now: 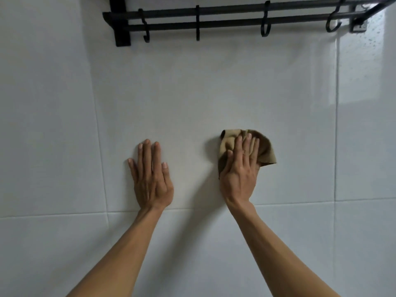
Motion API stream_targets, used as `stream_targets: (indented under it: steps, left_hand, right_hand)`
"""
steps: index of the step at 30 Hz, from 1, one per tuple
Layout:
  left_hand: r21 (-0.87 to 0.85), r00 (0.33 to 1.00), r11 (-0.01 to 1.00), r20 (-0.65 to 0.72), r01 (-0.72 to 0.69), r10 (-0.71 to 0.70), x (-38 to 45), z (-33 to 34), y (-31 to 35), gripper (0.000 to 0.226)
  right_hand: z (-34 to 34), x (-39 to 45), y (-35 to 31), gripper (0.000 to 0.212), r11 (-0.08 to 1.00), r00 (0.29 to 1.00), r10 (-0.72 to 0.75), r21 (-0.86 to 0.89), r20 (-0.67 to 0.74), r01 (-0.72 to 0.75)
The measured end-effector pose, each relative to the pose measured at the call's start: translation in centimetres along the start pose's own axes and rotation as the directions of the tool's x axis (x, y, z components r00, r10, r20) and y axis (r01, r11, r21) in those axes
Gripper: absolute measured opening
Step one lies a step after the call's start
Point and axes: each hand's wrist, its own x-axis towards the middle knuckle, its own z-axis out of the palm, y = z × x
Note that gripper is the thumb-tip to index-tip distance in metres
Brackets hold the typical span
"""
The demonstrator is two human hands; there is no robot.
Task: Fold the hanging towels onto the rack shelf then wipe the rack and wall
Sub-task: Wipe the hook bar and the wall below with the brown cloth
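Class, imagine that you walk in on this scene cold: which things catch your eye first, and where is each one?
First, the right hand pressing a crumpled tan cloth flat against the white tiled wall, right of centre. Beside it the left hand lies flat on the same tile with straight fingers. Along the top edge runs a black metal rack with hooks hanging from its bars, and no towel hangs on them.
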Motion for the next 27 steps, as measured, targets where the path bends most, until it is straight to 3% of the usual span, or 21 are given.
stream_targets:
  steps: [8, 13, 17, 20, 23, 27]
  left_hand:
    - [0.026, 0.995, 0.996, 0.053, -0.087, 0.085, 0.6, -0.7, -3.0, 0.058]
    - [-0.103, 0.994, 0.993, 0.084, -0.061, 0.070, 1.9, -2.5, -5.2, 0.067]
    - [-0.138, 0.994, 0.987, 0.060, -0.087, 0.096, 2.5, -3.4, -6.2, 0.055]
    - [-0.191, 0.997, 0.981, 0.079, 0.019, -0.003, 3.1, -4.4, -5.6, 0.053]
    - [-0.110, 0.989, 0.990, 0.133, 0.084, -0.069, 2.4, -5.6, -5.0, 0.045]
    - [-0.163, 0.957, 0.973, 0.265, 0.164, -0.117, -0.6, -7.0, -4.9, 0.049]
  right_hand:
    - [4.1, -5.4, -9.7, 0.049, 0.972, 0.968, -0.159, 0.200, 0.193, 0.120]
    - [4.5, -6.6, -14.3, 0.052, 0.939, 0.950, -0.108, 0.343, 0.294, 0.001]
    - [3.9, -6.4, -16.2, 0.054, 0.886, 0.882, -0.211, 0.464, 0.422, -0.010]
    - [3.6, -6.5, -16.2, 0.054, 0.855, 0.852, -0.231, 0.516, 0.469, -0.053]
    - [2.5, -7.1, -15.4, 0.050, 0.812, 0.841, -0.293, 0.582, 0.455, -0.032]
    - [0.6, -9.5, -15.2, 0.048, 0.808, 0.793, -0.210, 0.558, 0.572, -0.189]
